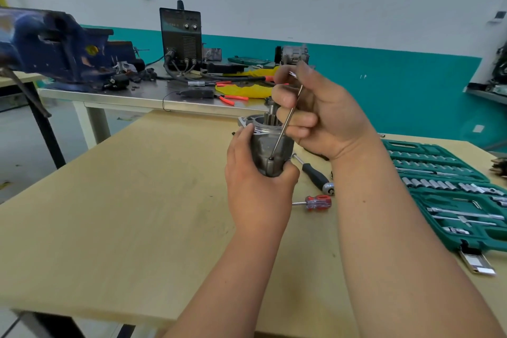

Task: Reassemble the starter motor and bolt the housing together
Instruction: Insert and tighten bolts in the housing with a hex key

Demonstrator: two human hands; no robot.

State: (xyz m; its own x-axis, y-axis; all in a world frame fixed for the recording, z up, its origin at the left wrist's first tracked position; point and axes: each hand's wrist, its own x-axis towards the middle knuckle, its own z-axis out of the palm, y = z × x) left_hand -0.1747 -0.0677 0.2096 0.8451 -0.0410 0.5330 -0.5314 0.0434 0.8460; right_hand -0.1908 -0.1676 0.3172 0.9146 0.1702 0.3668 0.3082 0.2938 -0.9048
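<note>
Motor [267, 149] stood upright near table centre, left hand [256, 173] clamped round its lower body from 7 o'clock. Right hand [315, 115], at 1 o'clock of it, pinched long through-bolt [285, 122], tip at housing hole. Best move: keep bolt in line with bore, steady housing, finger-start threads before grabbing ratchet [315, 174] at 4 o'clock.

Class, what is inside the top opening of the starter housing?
A toothed pinion shaft stands up out of the housing. The right hand covers its top, and the housing's walls hide whatever lies deeper inside.
</note>
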